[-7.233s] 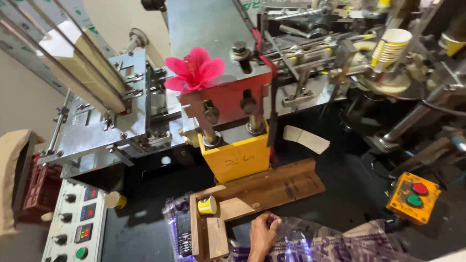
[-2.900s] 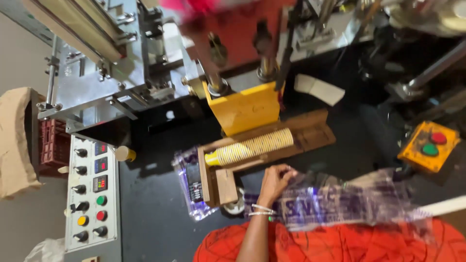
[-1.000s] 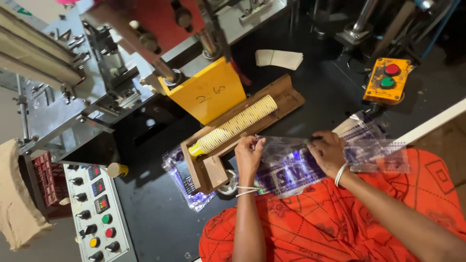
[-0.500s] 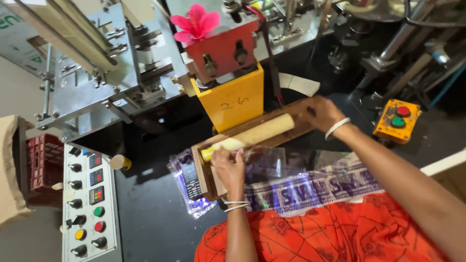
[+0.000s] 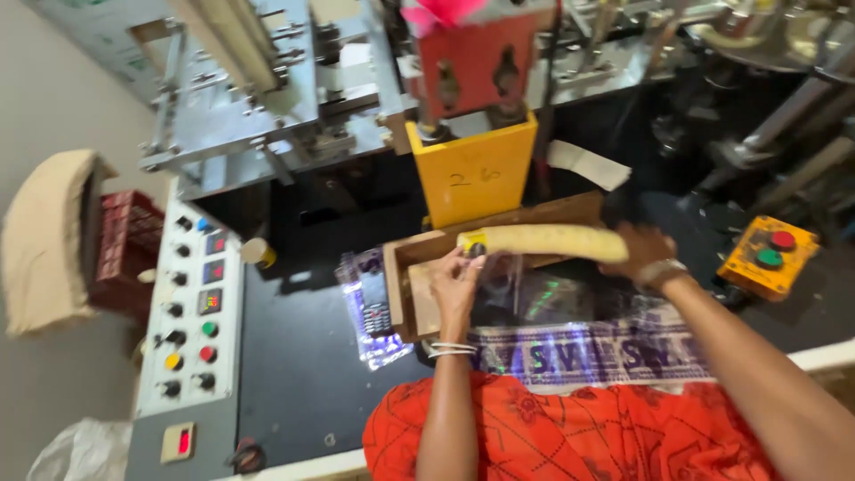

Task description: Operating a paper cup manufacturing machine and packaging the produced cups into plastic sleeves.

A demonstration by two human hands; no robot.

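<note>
cup stack (image 5: pixel 543 241) lying across the wooden tray (image 5: pixel 401 285), long axis left-right | our left hand (image 5: pixel 456 278) pinches its near end, right hand (image 5: pixel 643 252) wraps the far end | both closed on it

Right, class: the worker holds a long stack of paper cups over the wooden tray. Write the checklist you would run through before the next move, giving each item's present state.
1. Left hand at the yellow end of the cup stack: ok.
2. Right hand supporting the far end: ok.
3. Stack held straight, no sagging: ok.
4. Clear plastic bag open and lined up with the stack: cannot tell, the picture is blurred.
5. Wooden tray free under the stack: ok.
6. Both hands away from the yellow block of the machine: ok.
</note>
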